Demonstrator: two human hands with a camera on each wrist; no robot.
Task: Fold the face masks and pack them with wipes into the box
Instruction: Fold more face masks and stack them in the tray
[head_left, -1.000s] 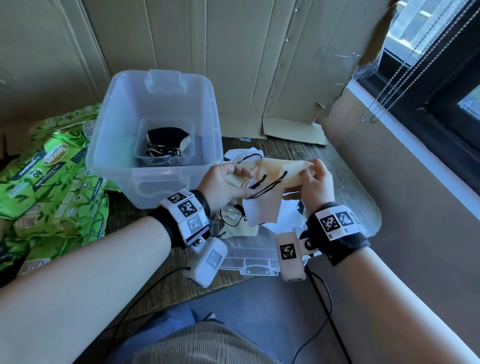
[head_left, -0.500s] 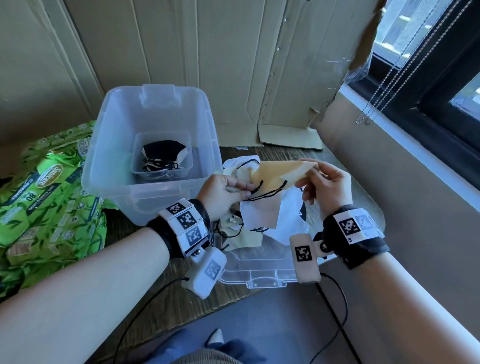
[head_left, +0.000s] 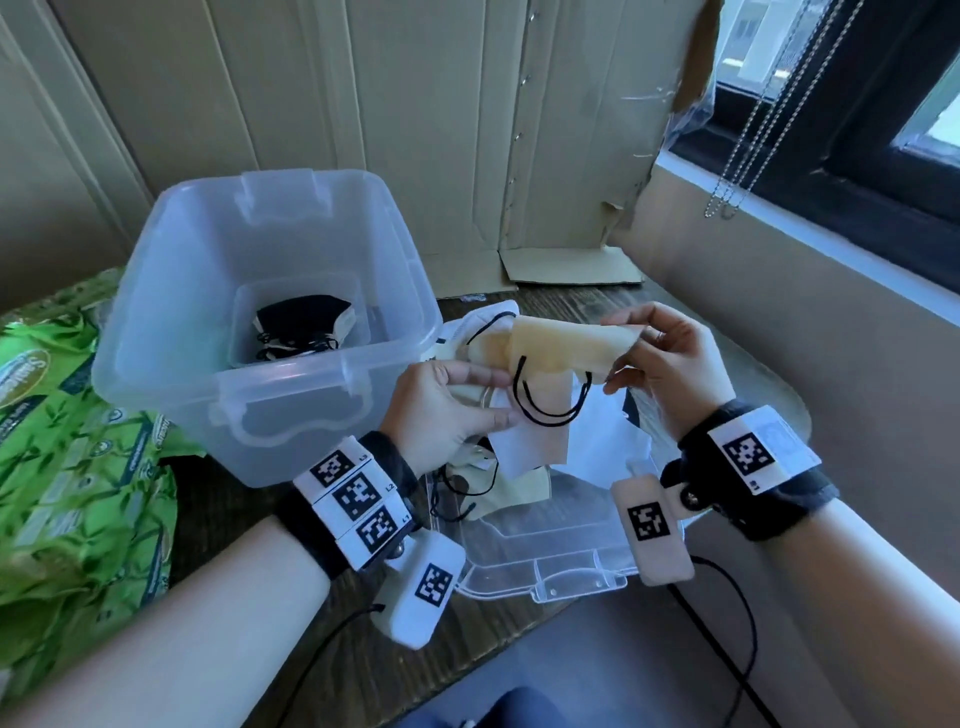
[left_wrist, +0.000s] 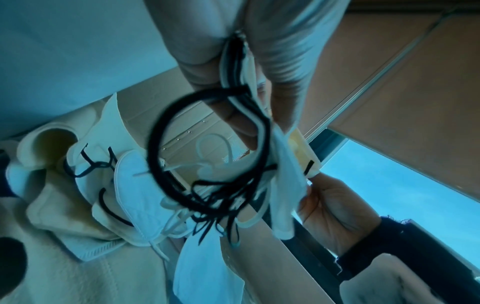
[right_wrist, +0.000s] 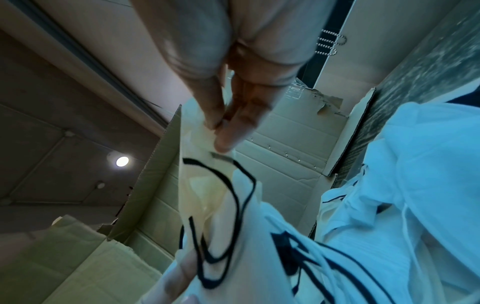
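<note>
The cream mask (head_left: 566, 345) is up in the air, at 3 o'clock from the clear box (head_left: 270, 332). A moment ago it looked wider; now it is folded long and thin. The left hand (head_left: 441, 410) pinches one end. The right hand (head_left: 670, 364) pinches the other. Its black loops (head_left: 550, 405) hang down. I think it can go in the box soon. Green wipes (head_left: 78, 467) wait at 9 o'clock.

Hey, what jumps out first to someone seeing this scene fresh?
Both hands, left hand and right hand, hold up a beige fabric face mask with black ear loops at centre. Left of it stands a clear plastic storage box, with bright green wipe packs at far left.
</note>
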